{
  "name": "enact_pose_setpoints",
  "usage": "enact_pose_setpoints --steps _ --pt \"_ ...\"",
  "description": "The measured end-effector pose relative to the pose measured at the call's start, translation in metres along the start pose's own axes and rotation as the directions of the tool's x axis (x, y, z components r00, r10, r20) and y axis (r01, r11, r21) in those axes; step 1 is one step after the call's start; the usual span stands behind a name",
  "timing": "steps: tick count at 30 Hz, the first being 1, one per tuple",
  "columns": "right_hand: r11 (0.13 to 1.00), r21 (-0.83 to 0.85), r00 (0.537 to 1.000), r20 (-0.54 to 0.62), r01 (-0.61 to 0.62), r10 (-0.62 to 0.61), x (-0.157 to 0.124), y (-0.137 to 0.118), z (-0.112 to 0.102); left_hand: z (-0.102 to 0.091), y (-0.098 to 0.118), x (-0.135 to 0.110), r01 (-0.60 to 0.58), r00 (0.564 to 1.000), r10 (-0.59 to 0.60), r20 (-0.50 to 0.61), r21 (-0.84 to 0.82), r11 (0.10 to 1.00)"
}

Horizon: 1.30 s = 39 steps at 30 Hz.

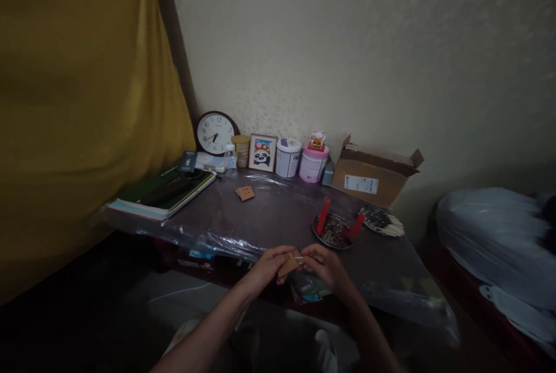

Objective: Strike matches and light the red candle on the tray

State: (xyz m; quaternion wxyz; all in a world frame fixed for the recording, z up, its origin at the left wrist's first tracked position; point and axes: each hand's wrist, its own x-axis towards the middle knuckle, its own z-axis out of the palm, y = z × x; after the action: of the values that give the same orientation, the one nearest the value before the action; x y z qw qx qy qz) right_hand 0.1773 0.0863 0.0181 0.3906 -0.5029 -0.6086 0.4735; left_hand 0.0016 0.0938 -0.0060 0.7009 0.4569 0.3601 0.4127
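My left hand (pixel 266 266) is closed on a small brown card-like piece (pixel 288 264) at the near edge of the dark table (pixel 269 219). My right hand (pixel 324 264) is closed too, pinching a thin pale stick (pixel 298 258) that meets the brown piece's upper edge. The two hands touch at the fingertips. A second small brown piece (pixel 245 193) lies flat on the table farther back. A round tray (pixel 332 231) with two red candles (pixel 323 216) stands just beyond my right hand.
Along the wall stand a clock (pixel 215 133), a framed panda picture (pixel 263 152), two tubs (pixel 287 157), a pink jar (pixel 313 163) and an open cardboard box (pixel 374 175). Books (pixel 163 193) lie at the left. A bundle of sticks (pixel 382 221) lies right of the tray. A yellow curtain (pixel 78 101) hangs left.
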Motion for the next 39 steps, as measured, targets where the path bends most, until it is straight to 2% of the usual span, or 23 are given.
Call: enact_pose_setpoints --steps 6,12,15,20,24,28,39 --pt "0.997 0.058 0.997 -0.05 -0.05 0.053 0.002 0.003 0.003 0.001 0.0 0.0 -0.031 0.999 0.032 0.003 -0.017 0.999" --pt "0.994 0.104 0.986 -0.164 -0.021 0.038 0.005 0.005 0.001 0.001 0.0 0.001 -0.046 0.999 0.046 -0.009 -0.025 0.999" --pt "0.987 0.159 0.968 -0.249 0.016 0.024 0.004 0.004 -0.007 0.001 0.003 0.0 -0.047 0.999 0.047 -0.018 -0.026 0.999" --pt "0.964 0.2 0.92 -0.381 0.175 -0.088 -0.001 -0.005 -0.014 0.004 0.005 0.002 -0.063 0.995 0.061 -0.074 -0.03 0.998" --pt "0.963 0.123 0.901 -0.397 0.24 -0.174 -0.002 -0.008 -0.011 0.006 0.007 0.002 -0.087 0.99 0.084 -0.112 -0.024 0.996" --pt "0.965 0.081 0.89 -0.411 0.251 -0.198 -0.002 -0.004 -0.008 0.007 0.01 0.0 -0.105 0.986 0.097 -0.137 -0.048 0.993" --pt "0.95 0.178 0.922 -0.341 0.255 -0.184 -0.002 -0.006 -0.003 0.004 0.007 0.002 -0.114 0.979 0.082 -0.184 -0.174 0.978"
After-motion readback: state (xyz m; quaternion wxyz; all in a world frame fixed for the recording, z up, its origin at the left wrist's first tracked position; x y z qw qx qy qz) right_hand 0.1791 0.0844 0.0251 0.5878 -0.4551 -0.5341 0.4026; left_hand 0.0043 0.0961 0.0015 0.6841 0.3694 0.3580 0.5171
